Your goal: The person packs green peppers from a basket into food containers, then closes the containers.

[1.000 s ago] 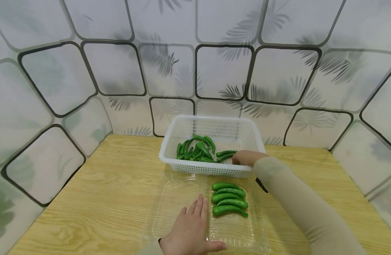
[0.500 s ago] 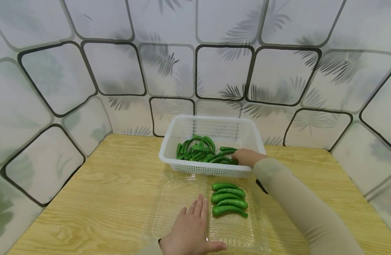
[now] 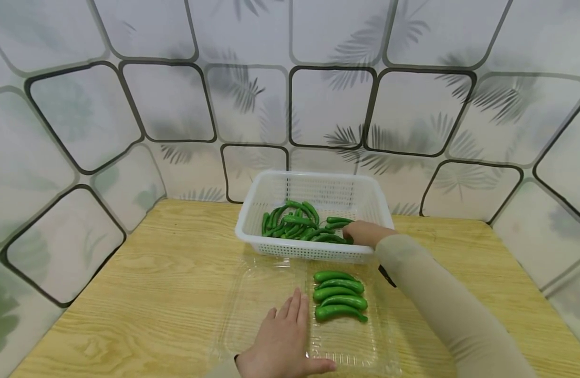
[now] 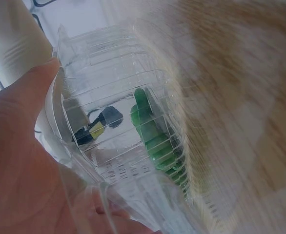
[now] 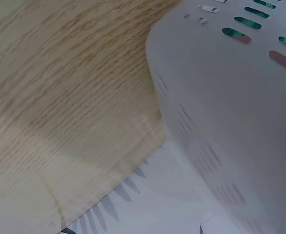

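My left hand [image 3: 281,333] lies with straight fingers on a clear plastic clamshell box [image 3: 252,310], on the hinge side between its two halves. Several green chili peppers [image 3: 339,295] lie in a column in the box's right half. Through the clear plastic, the left wrist view shows green peppers [image 4: 155,139]. My right hand [image 3: 368,233] reaches into a white perforated basket [image 3: 309,252], at its front right, beside more green peppers [image 3: 294,223]. Its fingertips are hidden by the rim and peppers, so I cannot see whether they grip one. The right wrist view shows the basket's slotted outside.
Both box and basket stand on a wood-grain table [image 3: 153,283], the basket behind the box. A patterned wall covering [image 3: 252,105] rises behind the basket and along both sides.
Peppers near my right hand have shifted in the basket; more now lie at the front beside its fingers. My right hand stays nearly in place. My left hand and the box's peppers have not moved.
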Motion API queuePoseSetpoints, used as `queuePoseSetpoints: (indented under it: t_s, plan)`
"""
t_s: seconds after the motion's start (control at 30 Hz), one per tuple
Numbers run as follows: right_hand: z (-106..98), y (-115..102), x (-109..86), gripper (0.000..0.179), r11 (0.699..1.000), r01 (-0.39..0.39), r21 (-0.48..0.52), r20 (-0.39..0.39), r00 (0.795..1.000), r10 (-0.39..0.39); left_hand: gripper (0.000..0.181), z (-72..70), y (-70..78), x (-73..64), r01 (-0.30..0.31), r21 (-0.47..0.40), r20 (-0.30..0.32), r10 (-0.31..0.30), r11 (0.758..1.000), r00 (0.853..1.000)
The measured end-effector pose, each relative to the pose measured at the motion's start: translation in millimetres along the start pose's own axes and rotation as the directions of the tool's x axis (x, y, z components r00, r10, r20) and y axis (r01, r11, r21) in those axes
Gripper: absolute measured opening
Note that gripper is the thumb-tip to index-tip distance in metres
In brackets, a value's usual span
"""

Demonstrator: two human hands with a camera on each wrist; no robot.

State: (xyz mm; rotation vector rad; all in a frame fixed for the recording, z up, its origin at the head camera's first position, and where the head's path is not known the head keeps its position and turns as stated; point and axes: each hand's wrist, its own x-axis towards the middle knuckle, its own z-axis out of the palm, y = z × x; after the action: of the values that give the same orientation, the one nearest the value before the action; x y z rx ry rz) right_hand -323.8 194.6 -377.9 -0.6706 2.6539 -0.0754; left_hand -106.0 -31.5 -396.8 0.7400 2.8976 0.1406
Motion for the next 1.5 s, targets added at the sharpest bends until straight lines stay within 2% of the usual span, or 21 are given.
queuePoseSetpoints:
  t_s: [0.2,0.4,0.57,0.9,1.1,1.27,1.33,1.5]
  plan:
    - [1,2,0.6,0.029,0.999,0.010,0.033,-0.061,0.998,-0.008,0.116,0.1,-0.4,-0.8,0.000,-0.008,0.005,0.000,1.000,1.000]
    - [-2,2,-5.1,0.038,0.986,0.035,0.162,-0.186,0.982,-0.004,0.116,0.3,-0.4,-0.8,-0.002,-0.012,0.018,0.002,1.000,1.000]
    - [-7,0,-10.2,0.036,0.962,0.080,0.262,-0.234,0.972,-0.017,0.116,0.8,-0.7,-0.4,0.006,-0.011,0.026,-0.006,1.000,1.000]
    - [-6,1,-10.8,0.029,0.934,0.141,0.328,-0.256,0.965,-0.056,0.116,0.7,-0.4,-0.7,0.008,-0.018,0.014,-0.008,1.000,1.000]
    - [-3,5,-8.6,0.031,0.905,0.159,0.395,-0.264,0.963,-0.054,0.116,0.7,-0.4,0.0,0.009,-0.019,0.024,-0.008,1.000,1.000]
    - [-3,8,-7.0,0.034,0.882,0.192,0.431,-0.295,0.954,-0.064,0.115,1.3,-0.4,-0.2,0.005,-0.013,0.011,-0.005,1.000,1.000]
    - [-4,7,-8.5,0.034,0.882,0.196,0.429,-0.303,0.951,-0.064,0.115,1.7,-0.6,-0.7,0.000,-0.012,-0.004,0.000,1.000,1.000]
    - [-7,4,-12.8,0.034,0.910,0.186,0.371,-0.322,0.945,-0.062,0.115,1.9,-1.5,-0.6,-0.002,0.002,-0.011,0.002,1.000,1.000]
